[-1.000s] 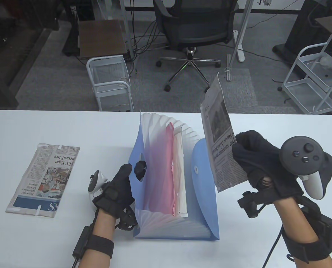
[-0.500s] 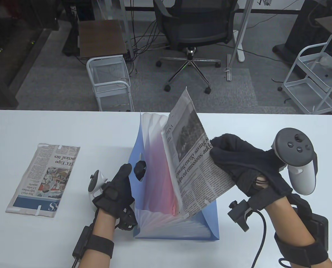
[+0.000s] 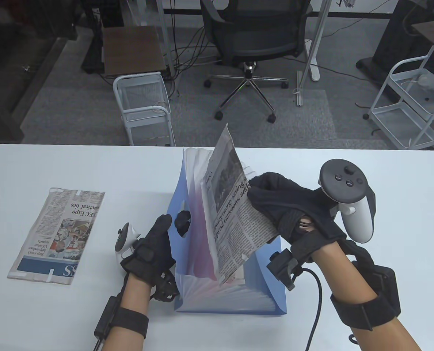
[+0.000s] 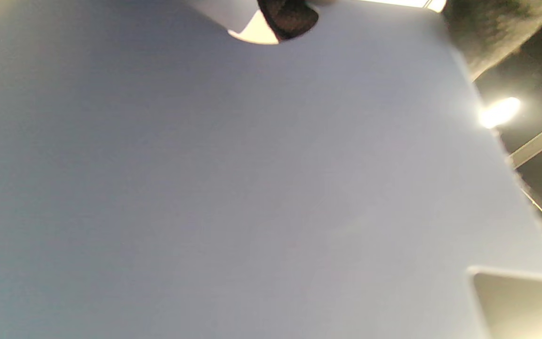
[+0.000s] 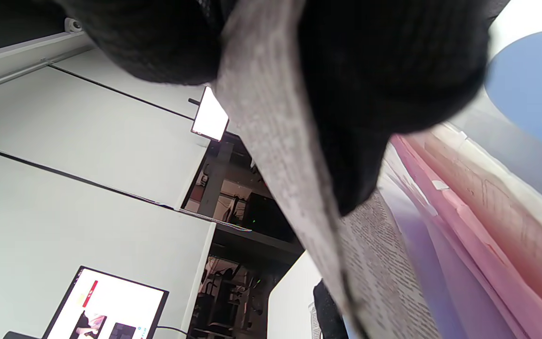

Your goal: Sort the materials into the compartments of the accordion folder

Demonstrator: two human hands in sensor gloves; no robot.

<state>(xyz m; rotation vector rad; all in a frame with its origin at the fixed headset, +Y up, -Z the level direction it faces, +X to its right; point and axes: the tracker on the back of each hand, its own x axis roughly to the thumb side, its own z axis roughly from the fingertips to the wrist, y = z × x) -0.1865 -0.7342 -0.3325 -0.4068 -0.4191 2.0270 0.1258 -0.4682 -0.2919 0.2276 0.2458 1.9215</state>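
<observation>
A blue accordion folder (image 3: 264,289) stands fanned open mid-table, with pink and white sheets (image 3: 198,252) in its pockets. My left hand (image 3: 156,241) holds its left cover, with a fingertip (image 3: 183,220) through the handle cutout; the left wrist view shows that cover (image 4: 233,188) close up. My right hand (image 3: 286,208) grips a folded newspaper (image 3: 231,226) by its right edge and holds it tilted over the folder's open pockets, its lower edge down among them. In the right wrist view the newspaper (image 5: 294,188) sits between my fingers (image 5: 384,75).
A second folded newspaper (image 3: 58,236) lies flat on the white table (image 3: 385,175) at the left. Beyond the far edge are a white wire cart (image 3: 144,106), an office chair (image 3: 253,40) and another cart (image 3: 410,102).
My right hand carried the newspaper from the folder's right side leftward and down, over the open pockets. The left hand kept its hold on the cover.
</observation>
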